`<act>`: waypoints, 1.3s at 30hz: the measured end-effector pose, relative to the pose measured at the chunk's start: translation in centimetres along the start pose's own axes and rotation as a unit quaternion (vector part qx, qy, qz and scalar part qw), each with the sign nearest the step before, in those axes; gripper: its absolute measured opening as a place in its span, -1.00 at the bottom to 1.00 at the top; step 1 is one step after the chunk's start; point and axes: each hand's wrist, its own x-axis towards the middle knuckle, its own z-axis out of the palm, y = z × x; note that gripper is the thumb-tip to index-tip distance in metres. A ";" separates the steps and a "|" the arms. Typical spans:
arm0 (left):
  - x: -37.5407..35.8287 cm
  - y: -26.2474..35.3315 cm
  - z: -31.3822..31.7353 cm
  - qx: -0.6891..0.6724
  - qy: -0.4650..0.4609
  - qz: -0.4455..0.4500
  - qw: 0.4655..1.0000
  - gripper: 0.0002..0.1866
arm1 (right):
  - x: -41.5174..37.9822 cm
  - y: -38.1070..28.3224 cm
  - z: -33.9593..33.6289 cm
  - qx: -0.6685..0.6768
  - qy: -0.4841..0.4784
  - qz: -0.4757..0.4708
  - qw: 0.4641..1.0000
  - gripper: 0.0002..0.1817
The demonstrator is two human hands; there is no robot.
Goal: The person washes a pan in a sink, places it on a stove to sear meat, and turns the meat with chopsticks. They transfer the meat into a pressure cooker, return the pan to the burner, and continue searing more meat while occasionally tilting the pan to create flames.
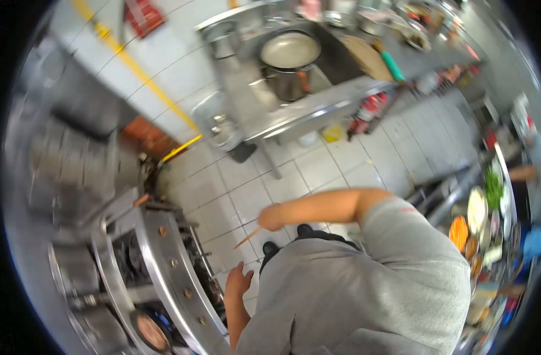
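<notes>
My right hand (271, 217) is closed around a thin brown wooden stick (245, 238) that slants down to the left over the tiled floor. Whether its end is a utensil's handle or a blade, I cannot make out. My left hand (239, 281) holds nothing, its thumb and fingers apart, near the front of the steel stove (182, 278). On a burner at the lower left sits a pan (152, 331) with something pinkish-brown in it, and a blue flame shows beside it.
A steel sink counter (294, 121) stands ahead, holding a large round pan (290, 49) and a pot (291, 86). A clear bin (217, 124) is by its left end. Food containers, including one with orange shreds (458, 232), crowd the right counter, where another person's arm (522, 173) shows.
</notes>
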 end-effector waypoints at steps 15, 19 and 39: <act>9.4 1.2 -3.5 -0.028 -0.107 0.193 0.975 -0.44 | 1.3 -6.2 -22.5 0.102 0.599 0.055 0.792 -0.87; 11.6 -2.0 -5.3 0.050 -0.116 0.183 0.975 -0.42 | -9.7 -0.8 3.6 0.344 0.567 0.384 0.642 -0.59; 13.2 -5.5 -6.5 -0.015 -0.009 0.182 0.983 -0.50 | -24.9 -13.1 25.5 -0.095 0.405 0.781 0.467 -0.28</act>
